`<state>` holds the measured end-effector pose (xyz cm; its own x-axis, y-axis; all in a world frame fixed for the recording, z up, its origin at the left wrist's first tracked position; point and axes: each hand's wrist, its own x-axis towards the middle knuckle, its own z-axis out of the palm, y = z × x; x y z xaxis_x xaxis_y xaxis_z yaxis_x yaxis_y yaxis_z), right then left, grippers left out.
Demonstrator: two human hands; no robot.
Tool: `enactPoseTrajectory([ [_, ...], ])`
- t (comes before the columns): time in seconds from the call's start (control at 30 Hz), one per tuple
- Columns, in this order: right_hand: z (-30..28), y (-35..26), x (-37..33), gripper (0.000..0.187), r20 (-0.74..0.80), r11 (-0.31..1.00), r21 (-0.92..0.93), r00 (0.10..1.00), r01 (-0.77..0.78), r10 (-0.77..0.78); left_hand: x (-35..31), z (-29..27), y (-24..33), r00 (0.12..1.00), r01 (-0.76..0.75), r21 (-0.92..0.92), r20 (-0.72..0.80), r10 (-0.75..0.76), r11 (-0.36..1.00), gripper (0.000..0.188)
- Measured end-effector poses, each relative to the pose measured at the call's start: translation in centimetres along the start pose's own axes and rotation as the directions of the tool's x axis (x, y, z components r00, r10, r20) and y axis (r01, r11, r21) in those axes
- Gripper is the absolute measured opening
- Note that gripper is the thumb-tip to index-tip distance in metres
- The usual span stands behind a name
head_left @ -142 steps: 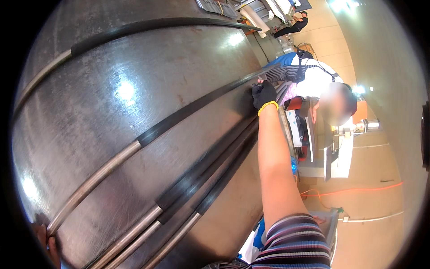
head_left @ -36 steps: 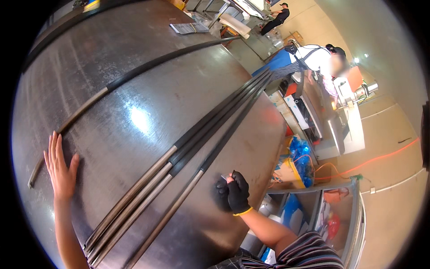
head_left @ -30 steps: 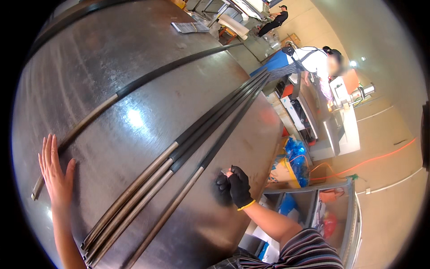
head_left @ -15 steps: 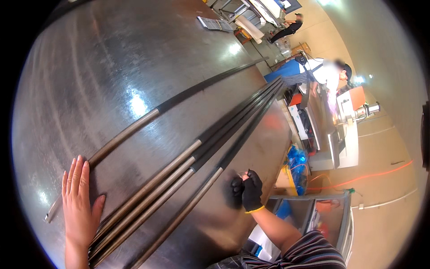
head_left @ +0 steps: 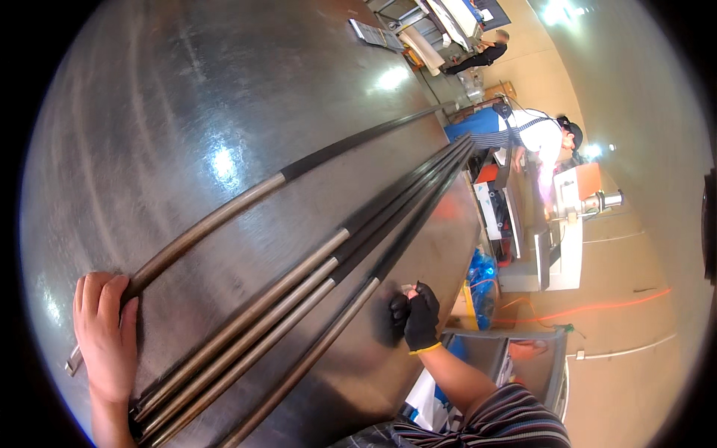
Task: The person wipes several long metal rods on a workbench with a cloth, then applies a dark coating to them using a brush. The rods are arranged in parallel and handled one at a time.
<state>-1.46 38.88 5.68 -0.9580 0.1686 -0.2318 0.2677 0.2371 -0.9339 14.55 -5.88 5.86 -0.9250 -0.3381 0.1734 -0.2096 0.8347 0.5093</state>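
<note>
A long metal tube [head_left: 216, 216], bare at the near part and black along its far part, lies alone on the left of the table. My bare left hand [head_left: 107, 336] has its fingers curled over that tube near its near end, which pokes out beyond the hand. Several similar tubes [head_left: 258, 328] lie close together to the right, their far ends converging. Beside the rightmost tube, my right hand [head_left: 420, 317], in a black glove with a yellow cuff, is closed above the tabletop. Bare fingertips show, but whatever they pinch is too small to make out.
The tubes rest on a large dark metal table [head_left: 246, 75]. A paper stack [head_left: 376, 35] sits at its far edge. One person [head_left: 538, 134] works at a bright spark beyond the tubes; another [head_left: 485, 56] stands farther off. A grey-framed cart [head_left: 538, 358] stands at the right.
My left hand has gone from lying flat with fingers extended to curling over the single tube, which has shifted slightly. My right hand stays almost still, closed.
</note>
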Motion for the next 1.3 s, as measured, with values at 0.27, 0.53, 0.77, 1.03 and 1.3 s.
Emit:
enactPoseTrajectory([
  [0.27, 0.1, 0.2, 0.6, 0.009, -0.015, 0.994, -0.105, 0.999, 0.043, -0.045, 0.3, -0.1, 0.2, 0.991, 0.012, 0.009, -0.13, -0.01, 1.0, 0.031],
  [0.53, 0.5, 0.2, 0.6, 0.009, -0.025, 0.998, -0.045, 0.999, 0.047, -0.048, 0.2, -0.3, -0.5, 0.988, 0.016, 0.067, -0.154, -0.005, 0.998, 0.027],
  [0.77, 0.9, 0.3, 0.4, 0.01, -0.06, 0.991, -0.075, 0.991, 0.112, -0.117, 0.7, 0.3, -0.9, 0.983, 0.08, 0.112, -0.173, -0.059, 0.991, 0.027],
  [1.03, -0.1, 0.5, 0.6, 0.009, 0.018, 0.999, 0.001, 0.999, 0.039, -0.039, 0.1, 0.6, -1.2, 0.979, 0.111, 0.091, -0.18, -0.094, 0.99, 0.031],
  [1.3, 1.0, -0.3, 0.0, 0.008, -0.012, 0.998, 0.003, 0.998, 0.065, -0.065, -0.5, 0.2, 0.1, 0.988, 0.038, 0.014, -0.153, -0.036, 0.999, 0.032],
])
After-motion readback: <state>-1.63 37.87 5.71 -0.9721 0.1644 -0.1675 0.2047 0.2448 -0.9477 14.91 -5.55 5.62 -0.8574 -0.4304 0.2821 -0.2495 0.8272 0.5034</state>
